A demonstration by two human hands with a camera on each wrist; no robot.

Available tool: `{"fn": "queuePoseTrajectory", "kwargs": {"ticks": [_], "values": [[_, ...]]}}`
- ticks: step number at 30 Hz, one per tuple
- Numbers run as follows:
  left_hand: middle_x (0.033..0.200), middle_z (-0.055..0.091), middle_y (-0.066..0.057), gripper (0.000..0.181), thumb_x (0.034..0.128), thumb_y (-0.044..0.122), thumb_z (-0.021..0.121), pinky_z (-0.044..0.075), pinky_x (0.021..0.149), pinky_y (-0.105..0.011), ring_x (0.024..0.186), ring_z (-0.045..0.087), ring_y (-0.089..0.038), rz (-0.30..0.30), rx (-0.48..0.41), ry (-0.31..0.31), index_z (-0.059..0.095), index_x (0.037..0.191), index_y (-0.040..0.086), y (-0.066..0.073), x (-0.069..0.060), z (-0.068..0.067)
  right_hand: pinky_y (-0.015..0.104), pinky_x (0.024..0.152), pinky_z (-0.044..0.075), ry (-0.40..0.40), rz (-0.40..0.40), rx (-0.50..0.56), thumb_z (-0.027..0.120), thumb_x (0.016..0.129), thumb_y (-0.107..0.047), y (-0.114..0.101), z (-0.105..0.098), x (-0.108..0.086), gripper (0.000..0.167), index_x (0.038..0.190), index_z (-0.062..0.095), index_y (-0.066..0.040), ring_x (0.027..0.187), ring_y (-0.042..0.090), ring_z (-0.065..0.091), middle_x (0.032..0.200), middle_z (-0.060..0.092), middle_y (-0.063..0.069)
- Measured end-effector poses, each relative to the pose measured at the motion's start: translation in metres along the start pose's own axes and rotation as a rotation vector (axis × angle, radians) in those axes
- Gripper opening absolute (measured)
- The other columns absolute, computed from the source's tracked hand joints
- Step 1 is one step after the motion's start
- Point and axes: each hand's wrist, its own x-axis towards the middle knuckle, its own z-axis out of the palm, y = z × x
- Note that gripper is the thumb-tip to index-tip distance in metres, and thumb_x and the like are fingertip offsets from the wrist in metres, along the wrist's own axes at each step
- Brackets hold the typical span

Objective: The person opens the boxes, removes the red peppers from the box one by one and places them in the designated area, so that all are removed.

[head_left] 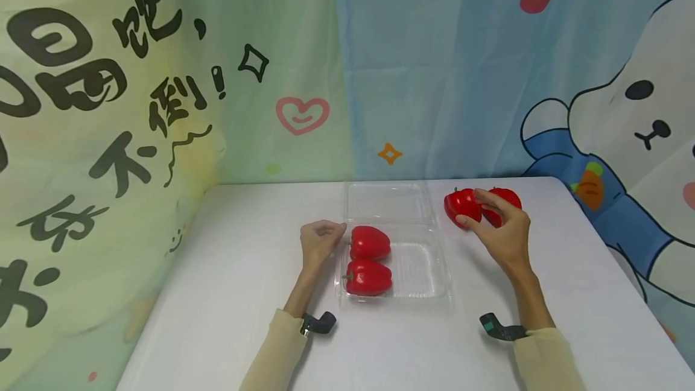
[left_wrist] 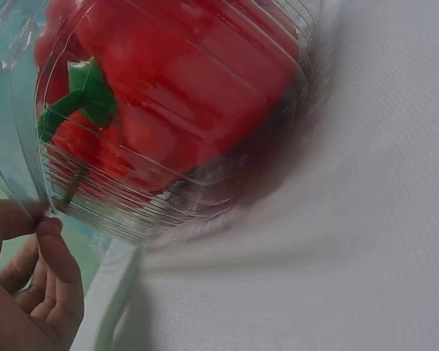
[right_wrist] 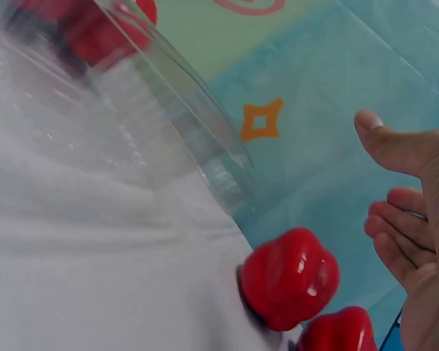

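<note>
A clear plastic container lies unfolded on the table, its lid flat behind the base. Two red bell peppers, a rear one and a front one, lie on their sides in the base's left half, green stems pointing left. My left hand pinches the container's left rim between thumb and fingertips, as the left wrist view shows. To the right of the container, my right hand hovers by two more red bell peppers, thumb and fingers spread apart. In the right wrist view these peppers stand apart from the fingers.
The white table ends at the back against a printed curtain. Both wrists wear dark straps with small devices, a left one and a right one.
</note>
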Motion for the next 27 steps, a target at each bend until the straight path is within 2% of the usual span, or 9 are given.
{"fn": "queuePoseTrajectory", "kwargs": {"ticks": [3,11,15,20,27], "values": [[0.080,0.080,-0.019,0.021,0.0957,0.018,0.080,0.054,0.060,-0.021,0.062,0.067,-0.008,0.004,0.005,-0.001,0.081,0.088,-0.001,0.000,0.000,0.001,0.010,0.103,0.050,-0.055,-0.024,0.050,0.096,0.081,-0.010,-0.004,0.004,-0.006,0.071,0.147,0.070,-0.016,0.120,-0.003,0.062,0.144,0.074,0.013],[0.080,0.080,-0.018,0.020,0.0950,0.017,0.081,0.053,0.059,-0.021,0.061,0.066,-0.007,0.002,-0.001,0.003,0.081,0.088,-0.001,0.000,0.000,0.000,0.015,0.111,0.048,-0.184,-0.079,0.145,0.096,0.079,-0.004,-0.015,0.017,-0.018,0.071,0.145,0.071,-0.015,0.124,0.000,0.066,0.143,0.074,0.013],[0.079,0.080,-0.017,0.021,0.0953,0.017,0.081,0.053,0.058,-0.021,0.060,0.065,-0.007,0.012,-0.003,0.002,0.081,0.087,-0.002,0.000,0.000,0.001,0.021,0.113,0.050,-0.210,-0.092,0.165,0.096,0.079,-0.005,-0.016,0.022,-0.021,0.070,0.144,0.072,-0.014,0.124,0.001,0.068,0.142,0.075,0.012],[0.079,0.080,-0.018,0.020,0.0944,0.016,0.082,0.052,0.058,-0.021,0.060,0.065,-0.007,0.005,-0.019,0.006,0.081,0.086,-0.002,0.002,0.001,0.002,0.017,0.110,0.052,-0.232,-0.111,0.163,0.096,0.079,-0.005,-0.016,0.025,-0.023,0.069,0.143,0.072,-0.012,0.119,0.003,0.069,0.140,0.076,0.013],[0.079,0.080,-0.020,0.020,0.0930,0.017,0.082,0.053,0.057,-0.021,0.061,0.067,-0.010,0.000,-0.019,0.015,0.081,0.086,-0.002,0.001,-0.001,0.001,0.018,0.111,0.049,-0.273,-0.121,0.154,0.096,0.080,-0.007,-0.020,0.028,-0.028,0.067,0.142,0.073,-0.015,0.118,0.017,0.071,0.140,0.076,0.009]]}}
